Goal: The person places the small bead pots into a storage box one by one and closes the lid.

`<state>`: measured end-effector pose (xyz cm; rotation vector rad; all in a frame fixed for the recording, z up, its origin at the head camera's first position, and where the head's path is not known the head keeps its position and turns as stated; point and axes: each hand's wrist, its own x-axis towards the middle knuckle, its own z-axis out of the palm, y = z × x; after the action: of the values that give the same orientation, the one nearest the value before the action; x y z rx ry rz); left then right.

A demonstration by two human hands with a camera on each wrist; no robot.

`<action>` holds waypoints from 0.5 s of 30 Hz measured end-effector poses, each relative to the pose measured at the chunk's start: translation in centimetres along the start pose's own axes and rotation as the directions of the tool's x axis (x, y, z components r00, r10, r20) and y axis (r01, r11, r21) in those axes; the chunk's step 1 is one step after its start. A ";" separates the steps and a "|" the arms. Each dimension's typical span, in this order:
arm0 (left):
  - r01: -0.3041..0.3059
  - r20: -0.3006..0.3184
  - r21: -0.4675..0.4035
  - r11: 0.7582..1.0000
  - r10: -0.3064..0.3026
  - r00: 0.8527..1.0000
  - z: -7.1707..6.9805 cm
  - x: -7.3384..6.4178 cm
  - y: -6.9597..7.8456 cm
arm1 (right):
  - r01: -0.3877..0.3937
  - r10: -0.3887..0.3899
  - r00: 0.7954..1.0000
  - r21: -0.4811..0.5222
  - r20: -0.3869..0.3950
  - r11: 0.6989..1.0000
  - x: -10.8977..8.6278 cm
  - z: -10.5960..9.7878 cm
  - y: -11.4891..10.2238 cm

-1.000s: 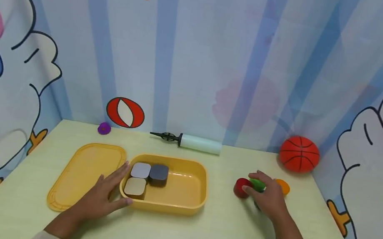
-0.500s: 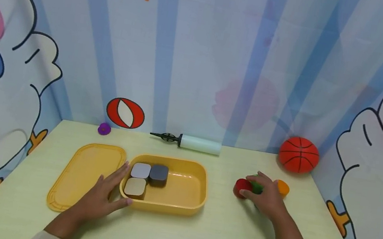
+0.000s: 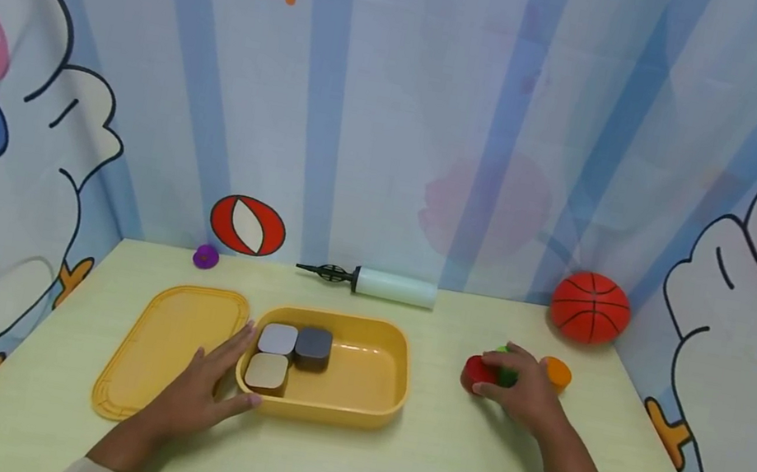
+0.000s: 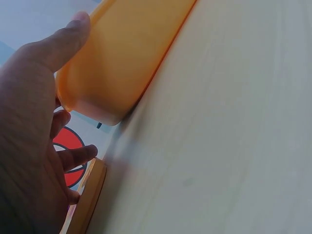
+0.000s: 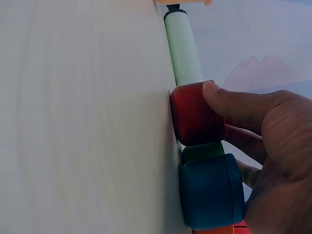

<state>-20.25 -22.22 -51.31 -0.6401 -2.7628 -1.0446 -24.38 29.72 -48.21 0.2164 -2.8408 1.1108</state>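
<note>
My right hand pinches a small red rounded block on the right of the table, thumb on its near side and fingers on the far side. Just behind it are a green block, partly covered by the hand, and an orange block. A blue block with a lid-like seam shows below the red one in the right wrist view. My left hand rests with extended fingers at the left end of a yellow box, thumb at its front rim. Inside sit light grey, dark grey and beige blocks.
A yellow lid lies left of the box. Along the back edge are a purple piece, a hand pump and a small basketball. A printed curtain hangs behind the table.
My right fingers have shifted left from over the green block and closed around the red block, which stays in place. The left hand has not moved.
</note>
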 end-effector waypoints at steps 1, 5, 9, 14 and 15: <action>-0.002 -0.001 -0.001 1.000 0.002 1.000 0.0 0.0 0.0 | 0.002 -0.002 1.000 -0.002 -0.003 1.000 0.0 0.0 0.1; -0.007 -0.007 -0.004 1.000 0.007 1.000 0.1 0.0 -0.2 | 0.021 -0.021 0.999 -0.010 -0.024 1.000 0.3 0.1 0.1; 0.003 -0.005 -0.003 1.000 -0.003 1.000 0.1 0.0 -0.3 | 0.040 -0.040 0.998 0.000 -0.040 0.999 0.3 0.1 -0.3; 0.008 0.004 0.002 1.000 -0.008 1.000 0.1 0.0 -0.2 | 0.059 -0.057 0.997 0.041 -0.057 0.997 -0.1 -0.1 -1.1; 0.005 0.002 0.005 1.000 -0.005 1.000 0.1 0.1 -0.1 | 0.074 -0.070 0.995 0.052 -0.066 0.996 -0.2 -0.2 -1.3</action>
<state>-20.39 -22.25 -51.42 -0.6339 -2.7696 -1.0384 -23.97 28.94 -47.20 0.2795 -2.7263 1.1593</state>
